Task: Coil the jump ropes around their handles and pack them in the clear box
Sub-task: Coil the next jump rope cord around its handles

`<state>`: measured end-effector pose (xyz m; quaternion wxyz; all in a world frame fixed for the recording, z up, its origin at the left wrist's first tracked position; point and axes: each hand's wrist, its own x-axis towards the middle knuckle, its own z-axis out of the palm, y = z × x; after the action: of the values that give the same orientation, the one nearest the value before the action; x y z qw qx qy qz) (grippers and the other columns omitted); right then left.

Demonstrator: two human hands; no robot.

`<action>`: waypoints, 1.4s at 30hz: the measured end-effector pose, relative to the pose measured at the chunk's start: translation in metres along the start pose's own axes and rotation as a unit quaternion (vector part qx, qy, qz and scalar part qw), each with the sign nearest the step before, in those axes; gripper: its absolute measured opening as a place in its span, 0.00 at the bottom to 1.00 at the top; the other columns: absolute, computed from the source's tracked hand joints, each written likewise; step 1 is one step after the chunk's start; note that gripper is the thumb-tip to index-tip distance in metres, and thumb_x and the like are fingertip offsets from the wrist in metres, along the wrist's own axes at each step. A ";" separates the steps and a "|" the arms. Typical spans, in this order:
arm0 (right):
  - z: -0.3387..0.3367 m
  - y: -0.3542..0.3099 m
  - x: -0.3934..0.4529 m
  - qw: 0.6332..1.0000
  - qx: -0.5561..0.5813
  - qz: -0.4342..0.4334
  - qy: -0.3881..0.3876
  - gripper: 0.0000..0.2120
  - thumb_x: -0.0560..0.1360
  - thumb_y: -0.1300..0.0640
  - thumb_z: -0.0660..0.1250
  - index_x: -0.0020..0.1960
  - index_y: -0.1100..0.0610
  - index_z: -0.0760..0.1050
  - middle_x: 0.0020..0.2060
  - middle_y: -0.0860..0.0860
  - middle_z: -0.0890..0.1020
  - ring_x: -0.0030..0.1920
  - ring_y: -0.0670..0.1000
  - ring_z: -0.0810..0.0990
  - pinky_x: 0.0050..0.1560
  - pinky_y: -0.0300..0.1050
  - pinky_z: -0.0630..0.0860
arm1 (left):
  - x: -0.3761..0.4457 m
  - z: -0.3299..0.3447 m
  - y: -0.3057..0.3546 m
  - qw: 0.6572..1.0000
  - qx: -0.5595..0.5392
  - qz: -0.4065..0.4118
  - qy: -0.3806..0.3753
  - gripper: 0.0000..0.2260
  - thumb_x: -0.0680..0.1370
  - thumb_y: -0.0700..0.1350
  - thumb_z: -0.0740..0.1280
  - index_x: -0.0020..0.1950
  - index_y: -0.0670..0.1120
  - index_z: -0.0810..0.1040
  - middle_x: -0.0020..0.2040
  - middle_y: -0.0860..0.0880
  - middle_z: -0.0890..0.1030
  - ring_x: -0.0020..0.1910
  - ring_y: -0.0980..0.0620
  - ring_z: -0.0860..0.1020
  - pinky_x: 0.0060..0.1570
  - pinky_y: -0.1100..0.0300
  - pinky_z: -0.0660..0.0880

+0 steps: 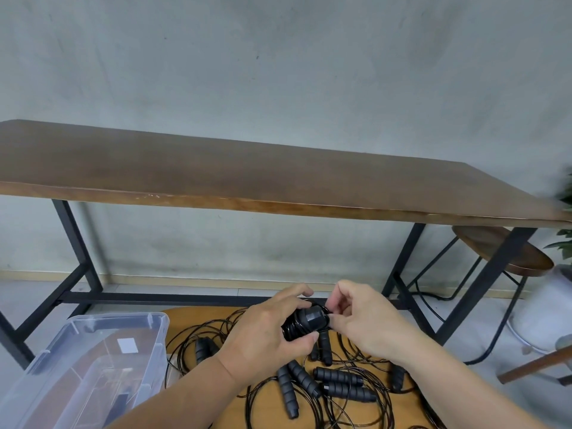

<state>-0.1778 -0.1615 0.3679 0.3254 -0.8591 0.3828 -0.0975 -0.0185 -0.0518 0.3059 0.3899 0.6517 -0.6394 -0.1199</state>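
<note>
While loose ropes [325, 391] sprawl tangled on the tabletop [185, 320] nearest me, right of the clear box [93, 360], most of the job looks undone. Just above that heap, my left hand [263, 332] grips a nearly coiled bundle [306, 322], and my right hand [362, 320] pinches its cord end. The box seems to hold no coiled rope yet, though glare leaves me unsure.

Between the hands, the coiled jump rope bundle [305, 323] is glossy black, and the ribbed foam handles [337, 376] and thin cords [198, 332] below them are black on an orange-tan wooden surface [185, 317]. Left of the hands, the clear plastic box [93, 335] shows a white label [127, 345]. Beyond the hands, the dark brown wooden counter [247, 168] has black metal legs [77, 243] before a mottled grey wall [278, 72].
</note>
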 end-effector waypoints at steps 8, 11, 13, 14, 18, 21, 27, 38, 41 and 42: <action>-0.001 0.006 0.003 0.969 0.243 0.050 -0.016 0.06 0.74 0.64 0.72 0.50 0.59 0.79 0.36 0.51 0.81 0.31 0.43 0.78 0.36 0.38 0.76 | 0.005 -0.001 -0.007 0.999 -0.021 0.007 0.038 0.20 0.73 0.59 0.67 0.63 0.56 0.78 0.63 0.70 0.72 0.61 0.66 0.74 0.59 0.70 0.71; 0.007 0.012 0.004 0.887 0.454 0.079 -0.016 0.10 0.70 0.66 0.73 0.51 0.64 0.79 0.36 0.54 0.81 0.33 0.47 0.78 0.33 0.38 0.74 | 0.006 -0.003 -0.001 0.996 -0.056 -0.009 0.067 0.15 0.72 0.59 0.69 0.59 0.65 0.75 0.58 0.69 0.76 0.58 0.65 0.76 0.56 0.70 0.72; 0.016 0.015 0.004 0.835 0.543 0.086 -0.003 0.14 0.67 0.64 0.73 0.51 0.64 0.79 0.37 0.54 0.81 0.34 0.48 0.78 0.33 0.38 0.73 | 0.007 -0.003 0.003 0.994 -0.075 -0.024 0.078 0.14 0.73 0.56 0.70 0.54 0.71 0.73 0.53 0.68 0.78 0.53 0.64 0.77 0.50 0.71 0.74; 0.019 0.015 0.004 0.814 0.574 0.084 0.003 0.14 0.66 0.64 0.72 0.51 0.64 0.79 0.37 0.54 0.82 0.34 0.48 0.78 0.33 0.38 0.74 | 0.008 -0.003 0.004 0.993 -0.079 -0.028 0.083 0.14 0.73 0.57 0.70 0.53 0.71 0.72 0.50 0.67 0.79 0.51 0.63 0.78 0.47 0.71 0.74; 0.025 0.013 0.002 0.737 0.671 0.076 -0.005 0.16 0.67 0.69 0.69 0.54 0.65 0.79 0.40 0.57 0.83 0.35 0.49 0.81 0.31 0.36 0.77 | 0.010 -0.006 0.006 0.991 -0.083 -0.032 0.104 0.13 0.71 0.61 0.68 0.55 0.66 0.73 0.45 0.62 0.81 0.47 0.61 0.79 0.44 0.69 0.75; 0.025 0.013 0.002 0.698 0.711 0.080 -0.018 0.17 0.67 0.72 0.67 0.54 0.64 0.78 0.39 0.58 0.82 0.36 0.51 0.81 0.31 0.37 0.77 | 0.013 -0.009 0.007 0.990 -0.079 -0.028 0.112 0.14 0.74 0.50 0.73 0.54 0.66 0.73 0.45 0.60 0.82 0.47 0.61 0.79 0.43 0.72 0.74; 0.019 0.010 0.004 0.820 0.566 0.080 -0.001 0.10 0.73 0.72 0.68 0.54 0.68 0.79 0.39 0.59 0.83 0.36 0.51 0.82 0.33 0.38 0.79 | 0.009 -0.008 0.002 0.993 -0.063 -0.037 0.093 0.14 0.74 0.56 0.71 0.59 0.58 0.78 0.44 0.62 0.80 0.46 0.61 0.79 0.41 0.71 0.74; 0.035 -0.011 -0.011 0.974 0.146 -0.031 0.168 0.12 0.67 0.64 0.71 0.33 0.54 0.69 0.26 0.45 0.70 0.28 0.42 0.66 0.30 0.35 0.68 | 0.005 -0.002 0.008 0.981 -0.136 -0.079 0.114 0.16 0.74 0.46 0.74 0.54 0.66 0.76 0.49 0.68 0.81 0.50 0.66 0.80 0.48 0.74 0.73; 0.039 -0.008 -0.009 0.969 0.173 -0.031 0.172 0.12 0.69 0.65 0.69 0.34 0.54 0.69 0.26 0.44 0.70 0.29 0.42 0.65 0.30 0.35 0.68 | 0.004 -0.002 0.007 0.970 -0.181 -0.112 0.118 0.13 0.74 0.46 0.74 0.54 0.62 0.78 0.47 0.63 0.83 0.50 0.66 0.80 0.49 0.75 0.72; 0.039 -0.008 -0.008 0.965 0.199 -0.021 0.167 0.11 0.70 0.65 0.69 0.36 0.54 0.70 0.27 0.44 0.70 0.30 0.43 0.66 0.31 0.36 0.68 | 0.005 -0.003 0.008 0.965 -0.197 -0.121 0.122 0.12 0.74 0.46 0.74 0.54 0.60 0.79 0.47 0.63 0.84 0.50 0.66 0.80 0.49 0.75 0.72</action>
<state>-0.1619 -0.1330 0.3439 0.4186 -0.7566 0.3866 -0.3207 -0.0213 -0.0539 0.3149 0.5682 0.6447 -0.4666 -0.2091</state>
